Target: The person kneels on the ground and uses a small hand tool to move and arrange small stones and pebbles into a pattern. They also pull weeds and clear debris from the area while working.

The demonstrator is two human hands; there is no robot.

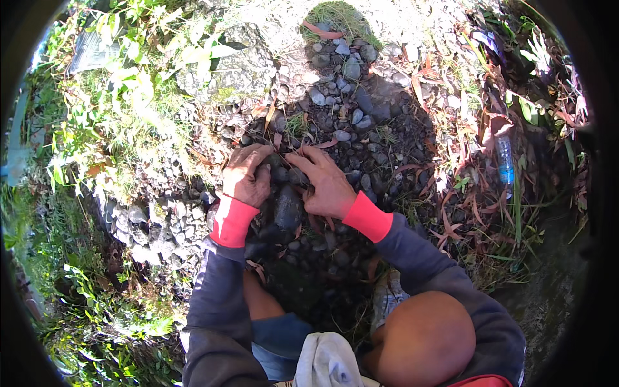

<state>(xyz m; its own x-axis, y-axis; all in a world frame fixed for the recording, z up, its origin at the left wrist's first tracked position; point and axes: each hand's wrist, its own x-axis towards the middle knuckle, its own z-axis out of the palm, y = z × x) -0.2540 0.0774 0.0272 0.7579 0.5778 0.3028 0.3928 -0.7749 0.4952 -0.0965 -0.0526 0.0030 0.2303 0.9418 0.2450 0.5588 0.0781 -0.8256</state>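
My left hand (247,175) rests on the stony ground, fingers bent forward and thumb beside a dark rounded stone (276,167). Opposite it, my right hand (328,185) reaches in from the other side, its fingertips at the pebbles near a second dark stone (297,177). Whether either hand grips a stone is hidden by the fingers and shadow. Between my wrists lies a larger, smooth dark stone (288,208). Dry reddish leaves (325,144) lie just beyond my fingertips.
Grey pebbles (342,135) spread ahead in my shadow. A flat rock (237,72) sits at upper left, beside leafy green plants (116,63). On the right, a clear plastic bottle (505,162) lies among dry leaves. My bare knee (425,334) is near my right sleeve.
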